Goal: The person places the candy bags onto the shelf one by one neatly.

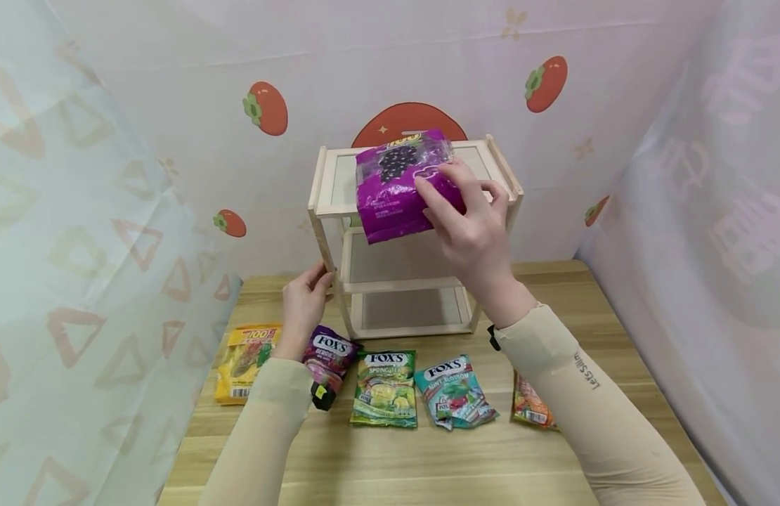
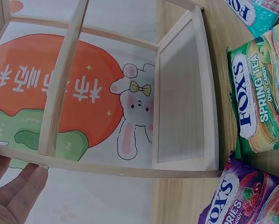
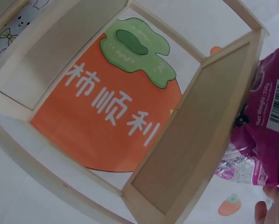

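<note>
The right hand (image 1: 475,228) grasps a purple bag (image 1: 390,200) over the top shelf (image 1: 344,184) of the rack (image 1: 403,286), hiding part of it; the left hand (image 1: 305,301) touches the left post (image 1: 322,242), whether gripping I cannot tell. On the table (image 1: 390,467) lie a yellow bag (image 1: 239,376), berry bag (image 1: 331,351), green bag (image 1: 384,393), teal bag (image 1: 459,397), and an orange bag (image 1: 530,404) partly hidden by the right sleeve (image 1: 608,422).

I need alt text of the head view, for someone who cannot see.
A right hand holds a purple bag at the top of a wooden three-tier rack while the left hand holds its left post. A yellow bag, a violet bag, a green bag, a teal bag and an orange bag lie on the table in front.
</note>
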The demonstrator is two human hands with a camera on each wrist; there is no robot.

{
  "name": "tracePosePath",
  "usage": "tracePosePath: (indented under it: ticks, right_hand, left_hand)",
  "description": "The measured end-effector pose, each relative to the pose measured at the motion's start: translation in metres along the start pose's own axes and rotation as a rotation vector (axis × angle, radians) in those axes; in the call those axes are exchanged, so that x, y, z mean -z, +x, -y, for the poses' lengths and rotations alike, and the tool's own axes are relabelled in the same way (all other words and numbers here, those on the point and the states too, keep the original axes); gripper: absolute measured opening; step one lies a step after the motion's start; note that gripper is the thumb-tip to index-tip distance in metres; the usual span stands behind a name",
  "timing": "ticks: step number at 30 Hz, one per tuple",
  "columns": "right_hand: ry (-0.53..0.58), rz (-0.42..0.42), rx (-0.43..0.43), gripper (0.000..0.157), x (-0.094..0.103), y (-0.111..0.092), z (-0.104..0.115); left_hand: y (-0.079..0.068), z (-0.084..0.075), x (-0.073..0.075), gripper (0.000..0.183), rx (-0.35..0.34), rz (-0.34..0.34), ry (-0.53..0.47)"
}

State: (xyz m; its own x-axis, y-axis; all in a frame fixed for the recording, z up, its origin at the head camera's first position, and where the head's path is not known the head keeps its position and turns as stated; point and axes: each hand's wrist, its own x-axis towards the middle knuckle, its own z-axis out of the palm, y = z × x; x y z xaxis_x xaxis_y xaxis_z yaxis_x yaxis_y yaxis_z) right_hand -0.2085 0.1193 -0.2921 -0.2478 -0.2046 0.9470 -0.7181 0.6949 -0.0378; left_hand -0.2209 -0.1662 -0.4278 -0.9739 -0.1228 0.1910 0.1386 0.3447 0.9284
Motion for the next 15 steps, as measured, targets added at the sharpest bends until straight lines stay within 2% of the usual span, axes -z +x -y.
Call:
tracePosePath:
  ticks: [8,11,15]
  right_hand:
    - [-0.039,0.017,0.071,0.031,-0.0013,-0.0042,0.0000]
    - [-0.042,0.070,0.105,0.034,-0.0006,-0.0044,-0.0015]
    - [0.004,0.178,0.143,0.051,0.0011,-0.0045,-0.0040]
  left_hand:
    - [0.0003,-0.0003,-0.0007,0.040,-0.003,-0.002,0.009]
    - [0.0004,-0.0006,0.0001,0.040,-0.006,-0.004,0.008]
    - [0.0001,-0.0007,0.0009,0.040,-0.010,-0.006,0.007]
